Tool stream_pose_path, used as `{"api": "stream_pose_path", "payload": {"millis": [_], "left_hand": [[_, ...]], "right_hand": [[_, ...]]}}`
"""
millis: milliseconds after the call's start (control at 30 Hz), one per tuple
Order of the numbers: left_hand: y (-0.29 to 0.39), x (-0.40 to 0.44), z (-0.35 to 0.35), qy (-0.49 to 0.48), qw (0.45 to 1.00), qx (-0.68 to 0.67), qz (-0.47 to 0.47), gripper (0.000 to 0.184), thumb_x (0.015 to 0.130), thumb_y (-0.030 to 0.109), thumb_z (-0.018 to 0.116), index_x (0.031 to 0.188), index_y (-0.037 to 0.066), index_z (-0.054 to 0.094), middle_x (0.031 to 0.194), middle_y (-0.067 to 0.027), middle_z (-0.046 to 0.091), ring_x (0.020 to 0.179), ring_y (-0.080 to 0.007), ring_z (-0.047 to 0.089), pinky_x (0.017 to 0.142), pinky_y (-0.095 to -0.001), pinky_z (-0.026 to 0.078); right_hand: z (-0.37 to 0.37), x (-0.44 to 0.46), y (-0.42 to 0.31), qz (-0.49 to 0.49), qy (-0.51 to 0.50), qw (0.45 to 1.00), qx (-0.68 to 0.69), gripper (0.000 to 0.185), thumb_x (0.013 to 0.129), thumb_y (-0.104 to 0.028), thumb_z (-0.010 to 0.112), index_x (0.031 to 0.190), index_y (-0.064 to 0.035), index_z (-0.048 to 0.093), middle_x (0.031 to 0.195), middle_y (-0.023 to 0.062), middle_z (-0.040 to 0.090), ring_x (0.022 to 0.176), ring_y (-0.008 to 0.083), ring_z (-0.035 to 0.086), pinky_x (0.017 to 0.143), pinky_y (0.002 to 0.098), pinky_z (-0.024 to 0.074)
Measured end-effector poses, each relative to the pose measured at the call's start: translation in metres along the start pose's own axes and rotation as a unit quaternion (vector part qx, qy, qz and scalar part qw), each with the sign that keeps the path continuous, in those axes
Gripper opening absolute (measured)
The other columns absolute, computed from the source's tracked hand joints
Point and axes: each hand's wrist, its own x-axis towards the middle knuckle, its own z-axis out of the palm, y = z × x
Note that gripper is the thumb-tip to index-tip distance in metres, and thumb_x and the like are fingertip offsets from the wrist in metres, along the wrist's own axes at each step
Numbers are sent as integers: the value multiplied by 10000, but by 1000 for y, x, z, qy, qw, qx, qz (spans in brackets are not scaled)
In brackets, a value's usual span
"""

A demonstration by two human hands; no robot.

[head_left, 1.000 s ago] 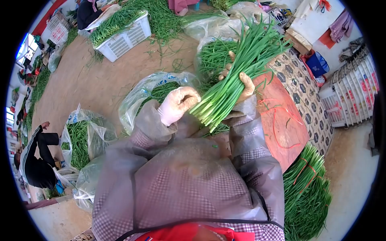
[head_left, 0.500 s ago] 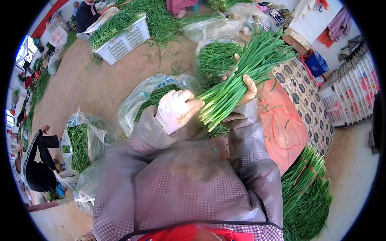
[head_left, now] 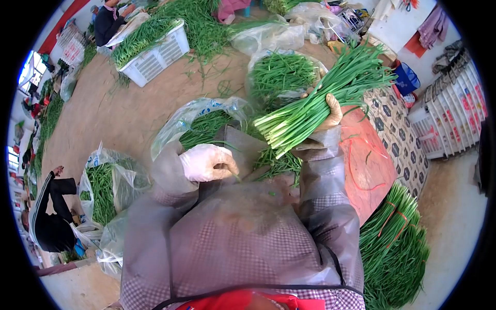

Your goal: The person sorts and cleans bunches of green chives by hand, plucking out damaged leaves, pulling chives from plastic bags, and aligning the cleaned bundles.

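Bunch of greens (head_left: 315, 103) gripped in my right fingers (head_left: 334, 107), pale ends leftward; left fingers (head_left: 224, 159) curled, apart from bunch; cannot tell if pinching anything; red-banded greens (head_left: 395, 227) beside reddish board (head_left: 364, 168).

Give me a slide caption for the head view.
Right hand gripping a bunch of greens, left hand curled apart, open bags beyond.

Right hand (head_left: 330, 113) partly behind green bunch (head_left: 318, 98), upper person (head_left: 107, 25) cropped
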Motion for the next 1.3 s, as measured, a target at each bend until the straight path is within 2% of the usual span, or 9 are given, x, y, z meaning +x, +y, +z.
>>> {"api": "stream_pose_path", "payload": {"millis": [167, 433, 567, 633, 733, 933, 1100, 1167, 1300], "left_hand": [[31, 35, 11, 306, 951, -4, 29, 319, 769, 125, 742, 1070, 74, 651, 852, -68, 633, 670, -170, 597, 590, -267, 467], [20, 62, 16, 341, 928, 143, 54, 79, 817, 164, 641, 853, 94, 652, 837, -76, 630, 735, -287, 629, 608, -356, 505], [13, 64, 14, 341, 936, 69, 52, 47, 827, 107, 623, 838, 64, 637, 789, -66, 616, 663, -228, 614, 590, -317, 479], [9, 61, 10, 268, 951, -136, 67, 72, 865, 69, 589, 821, 11, 593, 780, -51, 558, 642, -129, 536, 604, -252, 433], [16, 42, -1, 213, 952, -218, 23, 82, 866, 35, 568, 792, 7, 592, 735, -9, 546, 623, -71, 460, 577, -236, 397], [-9, -6, -22, -90, 951, -247, 164, 150, 884, 79, 572, 750, 29, 617, 747, -86, 603, 645, -176, 571, 583, -311, 446], [-31, -32, -4, -169, 970, -117, -127, 104, 831, 130, 636, 847, 33, 669, 740, -45, 644, 645, -149, 602, 596, -289, 462], [-29, -24, 1, -69, 977, -41, -197, 138, 808, 140, 639, 914, 72, 694, 784, -39, 672, 640, -131, 613, 602, -280, 477], [10, 43, 7, 233, 968, 87, 28, 180, 816, 83, 638, 988, 54, 680, 893, -93, 656, 802, -215, 638, 703, -281, 506]], "right_hand": [[0, -2, 2, 20, 41, 998, 38, 648, 760, -105, 673, 1347, -92, 401, 1004, 72, 562, 885, 241, 578, 781, 402, 523], [19, -7, 8, 1, 44, 999, 12, 679, 741, -78, 686, 1352, -84, 392, 1001, 97, 559, 891, 237, 566, 756, 376, 517], [14, -8, 11, 14, 34, 999, 28, 669, 741, -76, 683, 1347, -83, 398, 1004, 95, 559, 894, 237, 567, 765, 382, 518], [10, -8, 11, 18, 50, 998, 46, 644, 744, -80, 680, 1331, -83, 413, 1007, 89, 559, 893, 232, 568, 780, 390, 521], [-6, -9, 10, 10, 72, 995, 62, 610, 753, -89, 674, 1313, -85, 429, 1014, 83, 560, 897, 225, 572, 796, 398, 523], [-29, 1, -22, -78, 82, 993, 32, 529, 765, -122, 671, 1251, -56, 473, 974, 87, 573, 900, 218, 580, 821, 376, 509], [-44, 8, -56, -147, 187, 971, -21, 401, 750, -231, 655, 1087, -38, 556, 915, 98, 617, 830, 260, 620, 758, 433, 543], [-46, 8, -63, -155, 184, 970, -24, 396, 751, -228, 652, 1085, -37, 556, 915, 98, 617, 837, 256, 622, 762, 436, 544], [-31, 6, -60, -107, 113, 988, 8, 528, 754, -100, 654, 1246, -35, 475, 984, 90, 565, 899, 217, 562, 833, 356, 485]]}}
